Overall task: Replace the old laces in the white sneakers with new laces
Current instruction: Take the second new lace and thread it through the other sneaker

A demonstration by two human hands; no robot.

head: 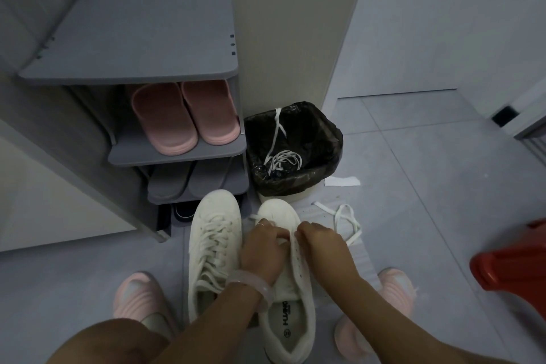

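Observation:
Two white sneakers stand side by side on the floor, toes pointing away from me. The left sneaker (214, 245) is fully laced. The right sneaker (295, 284) has bare eyelets along most of its length. My left hand (261, 248) and my right hand (317, 238) both sit over its front eyelets, each pinching the new white lace (342, 220). One loose end of that lace trails onto the floor at the right; a short end pokes out left of the toe. Old white laces (283, 161) lie in the bin.
A small bin with a black liner (295, 148) stands just beyond the sneakers. A grey shoe rack (177, 154) with pink slippers (186, 115) is at the left. A paper scrap (342, 181) lies by the bin. A red plastic object (511, 269) is at the right edge.

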